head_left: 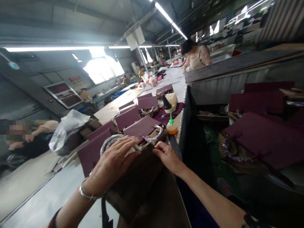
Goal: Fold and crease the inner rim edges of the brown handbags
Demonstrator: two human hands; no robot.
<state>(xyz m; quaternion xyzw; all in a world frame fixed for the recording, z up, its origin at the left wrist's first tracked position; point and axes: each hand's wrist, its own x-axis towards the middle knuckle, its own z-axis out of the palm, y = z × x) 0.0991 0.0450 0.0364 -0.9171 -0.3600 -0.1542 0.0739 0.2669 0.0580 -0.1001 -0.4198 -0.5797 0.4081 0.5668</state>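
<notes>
Dark brown cloth [147, 186], folded or bag-like, hangs in front of me at the near end of the table. My right hand [167, 155] pinches its upper edge between thumb and fingers. Across the cloth's upper left side lies my left hand [114, 163], fingers stretched out and thumb apart. Just beyond the hands is a maroon bag panel [141, 128] with a twisted, silvery wrapped handle [154, 135]. A grey rounded thing [110, 141] shows partly behind my left fingers. The lower part of the cloth is in shadow.
A bottle with a green nozzle [172, 127] and a container with a black cone [167, 103] stand near the table's right edge. Several maroon panels line the table [23, 209]. More maroon bags [266, 136] lie at right. A co-worker [196, 58] stands beyond; another person sits left.
</notes>
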